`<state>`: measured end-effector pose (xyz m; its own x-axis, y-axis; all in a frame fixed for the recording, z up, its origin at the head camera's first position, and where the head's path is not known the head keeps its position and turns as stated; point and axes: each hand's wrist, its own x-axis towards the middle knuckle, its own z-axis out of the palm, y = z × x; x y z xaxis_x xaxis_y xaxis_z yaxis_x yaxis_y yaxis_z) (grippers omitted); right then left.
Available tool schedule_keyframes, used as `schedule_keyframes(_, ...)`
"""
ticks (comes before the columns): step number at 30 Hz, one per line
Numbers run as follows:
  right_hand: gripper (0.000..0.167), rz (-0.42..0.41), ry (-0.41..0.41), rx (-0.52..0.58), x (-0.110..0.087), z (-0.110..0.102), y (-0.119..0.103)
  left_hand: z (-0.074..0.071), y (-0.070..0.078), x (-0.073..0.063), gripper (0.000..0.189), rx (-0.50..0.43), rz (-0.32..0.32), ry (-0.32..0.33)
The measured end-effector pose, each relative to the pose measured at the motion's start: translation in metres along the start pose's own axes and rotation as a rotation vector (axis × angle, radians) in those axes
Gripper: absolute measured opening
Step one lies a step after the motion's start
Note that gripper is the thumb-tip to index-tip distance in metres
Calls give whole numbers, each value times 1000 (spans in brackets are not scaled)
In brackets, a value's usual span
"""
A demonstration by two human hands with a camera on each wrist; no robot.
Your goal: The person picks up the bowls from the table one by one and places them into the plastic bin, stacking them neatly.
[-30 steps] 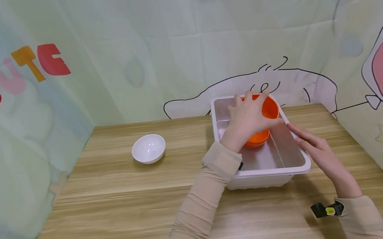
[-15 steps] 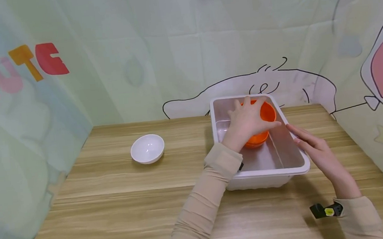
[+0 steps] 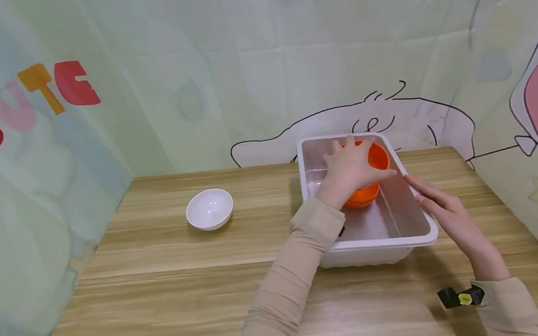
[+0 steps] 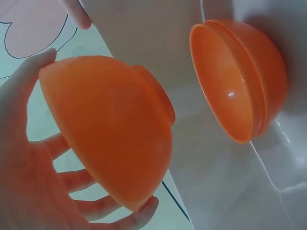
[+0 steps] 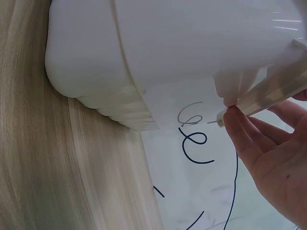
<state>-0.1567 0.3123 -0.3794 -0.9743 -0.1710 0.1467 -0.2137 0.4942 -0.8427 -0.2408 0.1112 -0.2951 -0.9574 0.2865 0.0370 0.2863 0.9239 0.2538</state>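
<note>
In the left wrist view my left hand [image 4: 43,177] holds an orange bowl [image 4: 110,124] by its rim, thumb on one side and fingers spread along the other. The bowl is tilted, apart from two nested orange bowls [image 4: 235,81] lying inside the white plastic bin [image 3: 376,243]. In the head view this hand reaches over the bin and covers much of the held bowl [image 3: 378,157]. My right hand [image 3: 450,213] rests at the bin's right rim, its fairly straight fingers [image 5: 240,134] touching the edge from outside.
A white bowl [image 3: 209,209] stands by itself on the wooden table [image 3: 165,294], left of the bin. Behind the table hangs a printed cloth backdrop [image 3: 242,85], close to the bin's far side.
My left hand has lowered the orange bowl slightly into the bin during the first half second, and it stays there since. My right hand keeps its place at the rim.
</note>
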Motion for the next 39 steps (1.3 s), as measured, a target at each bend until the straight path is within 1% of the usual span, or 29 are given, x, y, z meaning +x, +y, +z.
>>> schedule_keyframes(4, 48, 4, 1, -18, 0, -1, 1, 2, 5, 4, 80, 20, 3, -3)
schedule_keyframes(9, 48, 5, 0, -18, 1, -1, 1, 4, 9, 7, 80, 29, -10, -22)
schedule_keyframes(12, 48, 3, 4, -43, 2, -1, 0, 6, 10, 8, 79, 31, -18, -23)
schedule_keyframes(15, 48, 4, 0, -39, 2, 0, -1, 8, 11, 10, 79, 36, -20, -20)
schedule_keyframes(23, 48, 7, 0, 0, 2, 0, -1, 15, 6, 17, 78, 15, -20, -24)
schedule_keyframes(27, 49, 16, -3, 33, 2, 0, -1, 17, 4, 18, 78, 8, -34, -35)
schedule_keyframes(34, 49, 21, 1, 37, 0, 1, 0, 26, 1, 21, 77, -1, -55, -43)
schedule_keyframes(39, 48, -2, 9, 35, 0, 0, 0, 31, -3, 25, 77, 4, -32, -57)
